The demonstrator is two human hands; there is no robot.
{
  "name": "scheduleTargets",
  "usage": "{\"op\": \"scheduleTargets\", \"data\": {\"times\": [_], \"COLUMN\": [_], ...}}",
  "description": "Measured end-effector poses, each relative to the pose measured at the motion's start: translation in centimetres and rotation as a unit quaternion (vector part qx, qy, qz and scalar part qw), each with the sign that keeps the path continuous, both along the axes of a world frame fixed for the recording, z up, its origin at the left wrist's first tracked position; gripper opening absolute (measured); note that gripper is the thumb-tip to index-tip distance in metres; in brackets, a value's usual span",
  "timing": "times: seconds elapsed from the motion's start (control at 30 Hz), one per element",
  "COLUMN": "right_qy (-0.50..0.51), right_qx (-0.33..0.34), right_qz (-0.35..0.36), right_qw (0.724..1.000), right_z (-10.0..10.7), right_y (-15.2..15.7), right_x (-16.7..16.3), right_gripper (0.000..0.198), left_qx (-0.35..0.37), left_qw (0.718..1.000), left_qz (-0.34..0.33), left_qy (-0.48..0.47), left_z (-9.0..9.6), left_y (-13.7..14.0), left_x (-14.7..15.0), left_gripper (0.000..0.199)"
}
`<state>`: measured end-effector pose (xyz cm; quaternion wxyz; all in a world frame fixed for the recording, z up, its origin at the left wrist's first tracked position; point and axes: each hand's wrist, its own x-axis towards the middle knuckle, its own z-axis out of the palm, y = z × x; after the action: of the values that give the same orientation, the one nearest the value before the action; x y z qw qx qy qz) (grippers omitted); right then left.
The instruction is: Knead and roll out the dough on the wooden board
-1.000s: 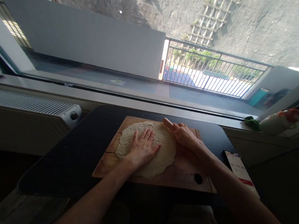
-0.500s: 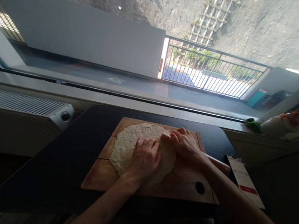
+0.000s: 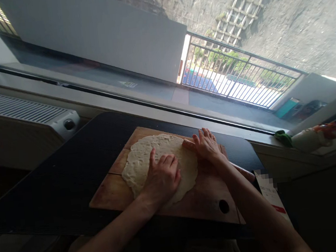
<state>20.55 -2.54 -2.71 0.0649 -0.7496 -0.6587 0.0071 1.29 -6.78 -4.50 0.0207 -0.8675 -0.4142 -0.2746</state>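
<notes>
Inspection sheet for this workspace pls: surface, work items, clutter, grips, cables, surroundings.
Surface: dark table bearing a wooden board.
Work items: flattened dough on the board; rolling pin, one end at the dough's right edge.
Clutter: phone near the table's right end, display partly pixelated.
Grips: left hand on the dough, fingers mostly bent; right hand over the rolling pin, fingers extended.
Cables: nothing seen.
Surroundings: radiator at left; windowsill beyond the table; pale container at right; railing outside.
</notes>
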Motion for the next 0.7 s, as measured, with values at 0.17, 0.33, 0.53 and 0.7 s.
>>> {"op": "scheduleTargets", "data": {"times": [0.17, 0.33, 0.53, 0.7], "right_qy": [-0.021, -0.012, -0.014, 0.008], "right_qx": [0.019, -0.023, -0.004, -0.038], "right_qz": [0.099, 0.0, 0.093, -0.003], "right_qw": [0.995, 1.0, 0.996, 0.999], "right_z": [-0.2, 0.1, -0.3, 0.2], "right_y": [-1.1, -0.3, -1.1, 0.8], "right_x": [-0.6, -0.3, -0.6, 0.4], "right_gripper": [0.063, 0.064, 0.065, 0.066], "left_qx": [-0.003, -0.001, -0.014, -0.002], "left_qw": [1.0, 1.0, 1.0, 1.0], "left_qz": [0.001, 0.003, 0.001, 0.001], "left_qy": [0.0, -0.002, 0.002, -0.001], "left_z": [-0.1, -0.1, -0.1, -0.1], "left_y": [0.0, 0.0, 0.0, 0.0], "left_x": [0.0, 0.0, 0.0, 0.1], "left_gripper": [0.025, 0.027, 0.026, 0.027]}}
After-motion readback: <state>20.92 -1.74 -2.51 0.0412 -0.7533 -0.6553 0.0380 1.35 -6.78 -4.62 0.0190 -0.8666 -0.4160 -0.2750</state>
